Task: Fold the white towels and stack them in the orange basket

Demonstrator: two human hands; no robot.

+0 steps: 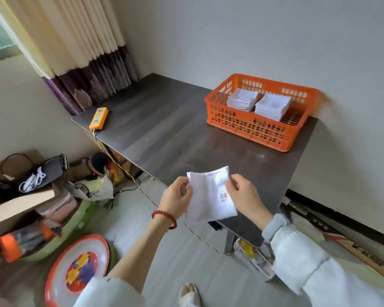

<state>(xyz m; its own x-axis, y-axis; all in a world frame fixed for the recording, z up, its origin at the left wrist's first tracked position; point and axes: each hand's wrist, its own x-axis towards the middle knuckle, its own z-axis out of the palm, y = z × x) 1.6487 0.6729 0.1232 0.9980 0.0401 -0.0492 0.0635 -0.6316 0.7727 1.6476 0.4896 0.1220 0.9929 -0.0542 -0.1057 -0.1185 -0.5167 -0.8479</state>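
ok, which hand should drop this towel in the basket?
Right, probably. The right hand pinches the towel on the side nearer the basket, which sits far right; the left hand would cross over.

Place: a lived-in room of a home.
Window: pleated cream curtain (75, 41) with a purple hem.
Floor: cardboard boxes (20, 202), a sneaker (34, 179), bags, a colourful basin (80, 269).
Furniture: plain dark table (164, 134) against a white wall.
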